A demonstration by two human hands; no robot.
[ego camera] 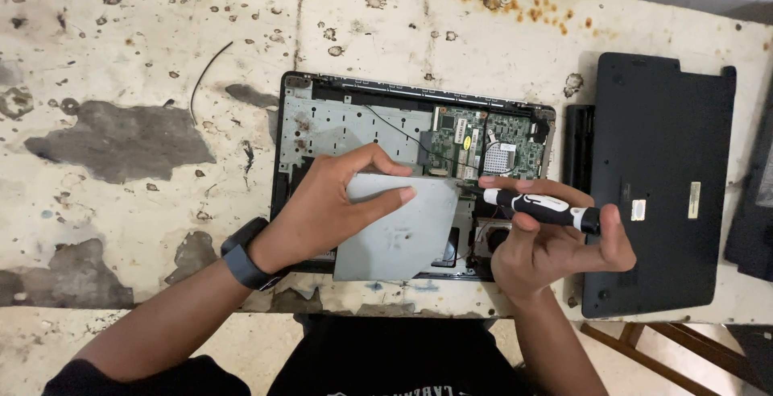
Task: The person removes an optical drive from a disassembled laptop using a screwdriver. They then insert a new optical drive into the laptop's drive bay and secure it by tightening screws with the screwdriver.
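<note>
Both hands over the opened laptop (322, 122), bottom cover off

Left hand (326, 207), black smartwatch (244, 261) on the wrist, is clamped on a flat grey metal drive (398, 231) sitting in the laptop's near half: thumb on top, fingers curled over its far edge. Right hand (547, 247) pinches a black-and-white screwdriver (541, 207) just right of that drive, tip aimed at the drive's far right corner; can't tell if the tip actually touches anything. Green motherboard (483, 142) sits in the laptop's far right part, fan (493, 235) at its near right corner. Removed black bottom cover (660, 178) lies right of the laptop, all on a stained, chipped white table (121, 82).
</note>
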